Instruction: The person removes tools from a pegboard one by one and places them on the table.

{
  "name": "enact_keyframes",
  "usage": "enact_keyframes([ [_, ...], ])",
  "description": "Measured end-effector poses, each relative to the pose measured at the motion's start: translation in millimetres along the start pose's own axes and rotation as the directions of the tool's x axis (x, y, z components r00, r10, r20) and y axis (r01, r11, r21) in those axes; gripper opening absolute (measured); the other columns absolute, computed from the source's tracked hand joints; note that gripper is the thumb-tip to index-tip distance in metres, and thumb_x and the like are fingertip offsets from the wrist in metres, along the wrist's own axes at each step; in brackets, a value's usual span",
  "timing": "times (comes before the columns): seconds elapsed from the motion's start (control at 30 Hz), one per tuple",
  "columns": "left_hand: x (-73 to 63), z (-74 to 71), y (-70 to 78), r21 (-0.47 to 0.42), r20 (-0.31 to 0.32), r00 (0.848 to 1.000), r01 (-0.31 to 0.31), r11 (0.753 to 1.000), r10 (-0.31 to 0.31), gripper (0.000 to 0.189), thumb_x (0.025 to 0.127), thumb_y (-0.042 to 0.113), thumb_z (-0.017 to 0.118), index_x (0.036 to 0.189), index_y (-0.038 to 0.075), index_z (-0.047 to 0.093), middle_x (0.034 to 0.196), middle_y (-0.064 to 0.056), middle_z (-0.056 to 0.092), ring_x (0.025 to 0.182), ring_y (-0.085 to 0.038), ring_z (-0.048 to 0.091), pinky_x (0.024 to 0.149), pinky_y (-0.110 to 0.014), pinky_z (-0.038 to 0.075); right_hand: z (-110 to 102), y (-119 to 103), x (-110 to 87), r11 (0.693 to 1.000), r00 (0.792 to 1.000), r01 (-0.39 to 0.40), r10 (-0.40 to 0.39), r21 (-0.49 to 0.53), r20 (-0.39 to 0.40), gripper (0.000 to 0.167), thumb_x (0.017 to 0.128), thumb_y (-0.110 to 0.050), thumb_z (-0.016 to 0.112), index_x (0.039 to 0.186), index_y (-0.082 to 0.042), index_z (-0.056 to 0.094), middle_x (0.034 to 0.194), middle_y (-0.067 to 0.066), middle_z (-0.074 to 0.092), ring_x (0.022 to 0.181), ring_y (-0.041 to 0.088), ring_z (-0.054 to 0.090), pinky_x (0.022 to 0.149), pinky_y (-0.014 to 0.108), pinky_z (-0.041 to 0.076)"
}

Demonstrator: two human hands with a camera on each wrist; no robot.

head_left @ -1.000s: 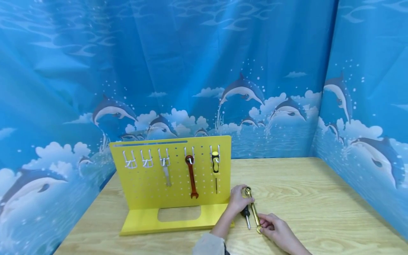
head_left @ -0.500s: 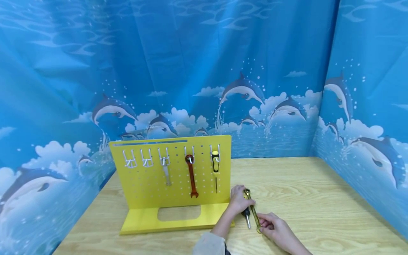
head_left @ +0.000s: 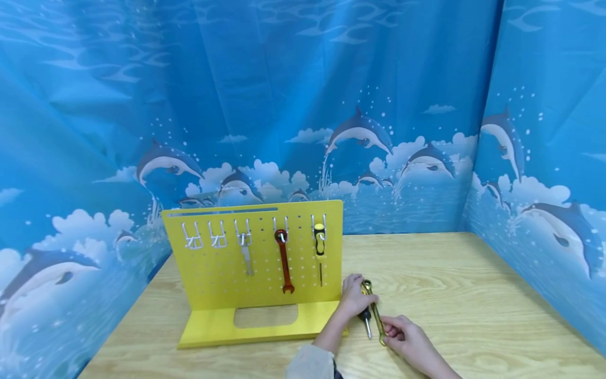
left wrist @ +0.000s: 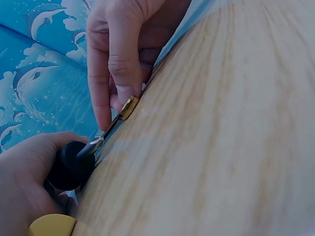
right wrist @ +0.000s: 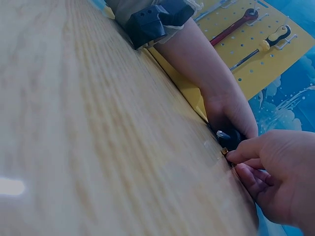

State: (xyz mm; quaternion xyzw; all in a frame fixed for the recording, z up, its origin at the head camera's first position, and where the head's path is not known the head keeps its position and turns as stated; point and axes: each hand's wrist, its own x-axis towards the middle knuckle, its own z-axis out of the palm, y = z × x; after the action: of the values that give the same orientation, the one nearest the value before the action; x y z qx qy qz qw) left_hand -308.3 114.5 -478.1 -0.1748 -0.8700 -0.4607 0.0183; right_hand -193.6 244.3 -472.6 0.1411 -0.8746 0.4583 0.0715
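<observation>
Your right grip [head_left: 409, 339] pinches the near end of the gold wrench [head_left: 377, 316] between thumb and fingers. From there the wrench runs forward and left, ring end just past your left thumb. Your left grip [head_left: 355, 297] is curled round the handle of the black screwdriver [head_left: 365, 316], shaft sticking out toward you, just left of the wrench. Left thumb lies at the wrench; can't tell if it presses. Both tools are low at the counter [head_left: 450, 289]. Left of your left grip stands the yellow pegboard [head_left: 213, 284], with a silver wrench [head_left: 246, 258], red wrench [head_left: 285, 263] and yellow-black screwdriver [head_left: 320, 257] hanging on it.
</observation>
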Motion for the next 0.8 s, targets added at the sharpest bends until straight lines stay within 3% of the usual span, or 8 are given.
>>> enact_keyframes([
  [0.2, 0.4, -0.5, -1.0, 0.006, 0.007, 1.000, 0.016, 1.000, -0.016, 0.063, 0.071, 0.022, 0.075, 0.123, -0.006, 0.051, 0.128, -0.014, 0.044, 0.122, -0.032, 0.034, 0.102, -0.041, 0.030, 1.6, -1.0, 0.3, 1.000, 1.000, -0.011, 0.011, -0.009, -0.014, 0.041, 0.076, 0.003, 0.068, 0.113, 0.016, 0.055, 0.085, 0.004, 0.052, 0.074, 0.006, 0.051, 0.063, 0.020, 0.049],
  [0.47, 0.2, 0.6, -1.6, 0.010, -0.018, 1.000, -0.007, 1.000, 0.007, 0.061, 0.074, 0.024, 0.073, 0.124, -0.004, 0.052, 0.126, -0.015, 0.046, 0.120, -0.032, 0.037, 0.101, -0.041, 0.032, 2.9, 0.8, -0.2, 1.000, 0.999, -0.024, 0.025, 0.006, -0.046, 0.039, 0.076, 0.002, 0.068, 0.112, 0.014, 0.056, 0.085, 0.003, 0.053, 0.074, 0.005, 0.051, 0.064, 0.020, 0.049],
  [0.63, -1.3, 0.9, 0.8, 0.014, -0.052, 0.998, -0.044, 0.999, 0.044, 0.059, 0.077, 0.027, 0.070, 0.125, -0.002, 0.052, 0.125, -0.015, 0.049, 0.119, -0.031, 0.039, 0.100, -0.040, 0.033, 3.0, -1.3, -0.3, 0.995, 0.987, -0.093, 0.096, 0.026, -0.130, 0.032, 0.079, 0.003, 0.065, 0.110, 0.008, 0.060, 0.085, 0.004, 0.058, 0.074, 0.006, 0.054, 0.067, 0.022, 0.050],
  [0.8, -3.4, -0.7, 4.0, 0.014, -0.066, 0.994, -0.084, 0.996, 0.084, 0.055, 0.079, 0.027, 0.069, 0.126, 0.002, 0.053, 0.126, -0.013, 0.049, 0.119, -0.028, 0.041, 0.099, -0.039, 0.035, 4.4, -5.4, 0.4, 0.989, 0.956, -0.138, 0.146, 0.050, -0.256, 0.025, 0.077, 0.008, 0.063, 0.101, 0.002, 0.065, 0.079, 0.001, 0.059, 0.070, 0.007, 0.054, 0.064, 0.022, 0.049],
])
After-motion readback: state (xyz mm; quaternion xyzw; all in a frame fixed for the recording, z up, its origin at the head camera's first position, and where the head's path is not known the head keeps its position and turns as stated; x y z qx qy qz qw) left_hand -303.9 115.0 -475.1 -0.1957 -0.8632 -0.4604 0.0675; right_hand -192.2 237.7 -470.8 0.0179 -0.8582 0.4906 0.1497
